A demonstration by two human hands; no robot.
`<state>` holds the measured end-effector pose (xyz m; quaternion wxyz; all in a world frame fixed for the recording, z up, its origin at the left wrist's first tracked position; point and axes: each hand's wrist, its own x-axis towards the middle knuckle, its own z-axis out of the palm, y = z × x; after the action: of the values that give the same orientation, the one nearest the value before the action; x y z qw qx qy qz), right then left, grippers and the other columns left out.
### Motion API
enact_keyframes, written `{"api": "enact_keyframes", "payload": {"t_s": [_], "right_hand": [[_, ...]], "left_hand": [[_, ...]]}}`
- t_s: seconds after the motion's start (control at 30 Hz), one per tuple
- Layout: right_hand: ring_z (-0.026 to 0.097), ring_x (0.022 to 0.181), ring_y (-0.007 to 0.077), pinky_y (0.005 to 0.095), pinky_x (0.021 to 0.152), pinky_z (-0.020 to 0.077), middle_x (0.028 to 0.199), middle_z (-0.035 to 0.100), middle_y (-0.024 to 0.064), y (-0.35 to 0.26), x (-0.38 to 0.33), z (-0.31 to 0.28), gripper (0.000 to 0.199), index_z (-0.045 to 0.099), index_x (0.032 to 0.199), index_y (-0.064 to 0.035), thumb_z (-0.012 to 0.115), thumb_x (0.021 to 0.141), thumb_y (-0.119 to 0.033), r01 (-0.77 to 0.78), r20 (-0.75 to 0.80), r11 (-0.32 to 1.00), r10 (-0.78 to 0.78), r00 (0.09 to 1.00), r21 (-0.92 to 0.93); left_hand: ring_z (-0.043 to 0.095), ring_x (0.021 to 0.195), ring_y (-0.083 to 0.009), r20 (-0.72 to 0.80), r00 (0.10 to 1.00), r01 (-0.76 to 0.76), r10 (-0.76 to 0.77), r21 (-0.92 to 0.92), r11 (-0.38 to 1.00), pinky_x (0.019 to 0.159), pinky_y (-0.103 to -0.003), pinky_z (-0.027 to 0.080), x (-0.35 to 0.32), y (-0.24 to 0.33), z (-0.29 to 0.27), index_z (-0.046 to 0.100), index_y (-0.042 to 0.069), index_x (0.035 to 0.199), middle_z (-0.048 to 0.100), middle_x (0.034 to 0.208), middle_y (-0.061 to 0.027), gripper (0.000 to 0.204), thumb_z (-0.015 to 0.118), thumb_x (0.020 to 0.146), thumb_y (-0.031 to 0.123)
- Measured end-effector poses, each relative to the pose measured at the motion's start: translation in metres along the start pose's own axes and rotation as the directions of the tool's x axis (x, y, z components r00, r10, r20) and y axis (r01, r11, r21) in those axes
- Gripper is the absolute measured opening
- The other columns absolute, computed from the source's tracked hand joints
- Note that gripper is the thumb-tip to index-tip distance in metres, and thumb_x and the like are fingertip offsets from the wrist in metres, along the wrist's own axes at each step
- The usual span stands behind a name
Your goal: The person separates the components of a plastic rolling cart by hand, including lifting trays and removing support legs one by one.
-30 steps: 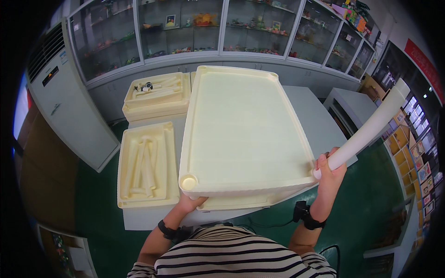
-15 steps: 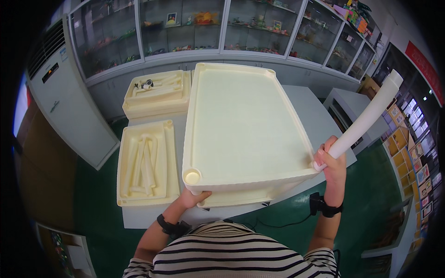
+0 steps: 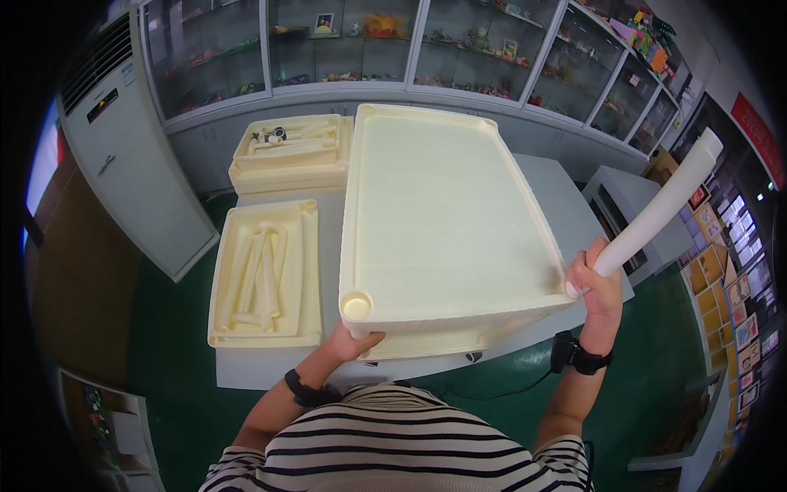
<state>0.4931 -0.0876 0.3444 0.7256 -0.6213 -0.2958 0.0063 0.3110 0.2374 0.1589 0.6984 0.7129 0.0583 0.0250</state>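
A large cream plastic shelf tray (image 3: 451, 213) with a raised rim and round corner sockets is in front of me, above another cream tray (image 3: 410, 346). My left hand (image 3: 352, 342) is closed round its near left corner from below, just under the socket; part of the fingers is hidden. At the near right corner my right hand (image 3: 597, 277) is wrapped round the lower end of a white plastic tube (image 3: 660, 209). The tube slants up and to the right, its lower end against the corner; whether it sits in the socket I cannot tell.
Left on the grey table (image 3: 275, 373) lies a cream tray (image 3: 310, 287) holding several loose tubes (image 3: 266, 287). Behind it stand stacked trays (image 3: 287, 176) with tubes and small dark parts. A floor air conditioner (image 3: 135, 156) stands left; glass cabinets (image 3: 340, 49) line the back.
The view has shifted slightly, so everything sits a little further right in the picture. Both hands keep their places at the shelf tray's corners, and the tube slants as before.
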Motion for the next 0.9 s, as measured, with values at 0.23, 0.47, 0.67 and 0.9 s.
{"api": "enact_keyframes", "payload": {"t_s": [0.23,0.47,0.67,0.9], "right_hand": [[0.041,0.048,0.0123,0.0268,0.046,0.0329,0.055,0.044,0.0027,0.015,0.019,-0.027,0.028,0.038,0.069,-0.0089,0.065,0.07,-0.001,-0.207,0.613,0.918,-0.049,0.789,0.339],[0.04,0.049,0.0109,0.0247,0.049,0.034,0.059,0.04,0.0015,-0.004,-0.01,0.035,0.023,0.038,0.07,-0.0085,0.058,0.074,0.001,0.009,-0.141,1.0,-0.008,0.99,0.007],[0.039,0.049,0.0095,0.0241,0.048,0.033,0.061,0.038,0.0015,-0.012,-0.021,0.072,0.021,0.039,0.071,-0.0082,0.057,0.074,0.0,0.041,-0.397,0.999,-0.042,0.917,-0.01],[0.035,0.043,0.0109,0.024,0.044,0.03,0.054,0.038,0.0015,-0.008,0.002,0.027,0.024,0.039,0.065,-0.0075,0.061,0.073,-0.003,-0.082,0.021,0.987,0.08,0.997,0.139]], "left_hand": [[0.053,0.086,-0.0139,0.035,0.999,0.035,-0.034,-0.022,0.999,0.076,-0.031,0.044,0.001,0.005,-0.006,0.052,0.002,0.101,0.057,0.092,-0.0047,0.032,0.066,0.072,0.007],[0.048,0.053,-0.009,-0.119,0.984,-0.14,0.134,-0.047,0.989,0.045,-0.024,0.038,-0.005,0.006,-0.008,0.055,0.003,0.089,0.052,0.064,-0.0009,0.018,0.063,0.073,0.005],[0.048,0.052,-0.0075,-0.131,0.991,-0.046,0.029,-0.127,0.991,0.045,-0.023,0.038,-0.008,-0.003,-0.026,0.052,0.005,0.09,0.052,0.066,-0.0003,0.023,0.064,0.071,0.006],[0.048,0.057,-0.0087,0.05,0.998,-0.022,0.026,-0.094,0.995,0.05,-0.025,0.039,-0.004,0.004,-0.032,0.052,0.005,0.084,0.052,0.066,0.0002,0.018,0.065,0.072,0.007]]}}
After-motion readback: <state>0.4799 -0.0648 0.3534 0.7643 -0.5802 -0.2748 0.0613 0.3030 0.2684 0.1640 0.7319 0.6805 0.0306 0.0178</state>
